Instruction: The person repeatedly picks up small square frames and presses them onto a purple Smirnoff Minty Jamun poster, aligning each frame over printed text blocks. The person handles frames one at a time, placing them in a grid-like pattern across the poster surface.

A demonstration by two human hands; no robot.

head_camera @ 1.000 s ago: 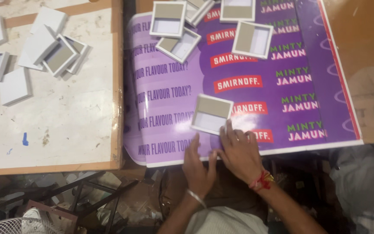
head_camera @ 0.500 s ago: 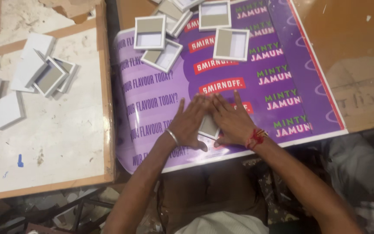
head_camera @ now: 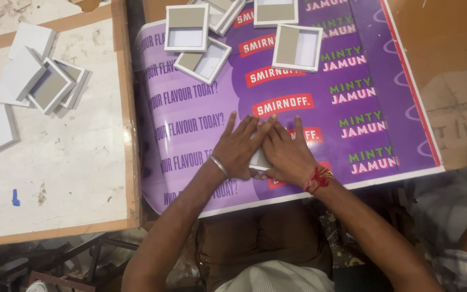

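A small white square tray [head_camera: 259, 160] lies on a purple printed sheet [head_camera: 217, 108] near its front edge. Both my hands press flat on this tray and hide most of it; only a white corner shows between my thumbs. My left hand [head_camera: 240, 147] covers its left side with fingers spread, a metal bangle on the wrist. My right hand [head_camera: 288, 154] covers its right side, a red thread band on the wrist. The index fingers meet above the tray.
Three more white trays with grey card bottoms [head_camera: 186, 27] [head_camera: 207, 59] [head_camera: 297, 47] lie at the sheet's far end. On the white board with a wooden frame [head_camera: 131, 135] at left is a pile of similar trays [head_camera: 49, 86]. Brown tabletop [head_camera: 449, 54] lies right.
A second ago the tray lay uncovered with my hands just below it at the sheet's edge. Both hands moved up onto it and now press it flat.
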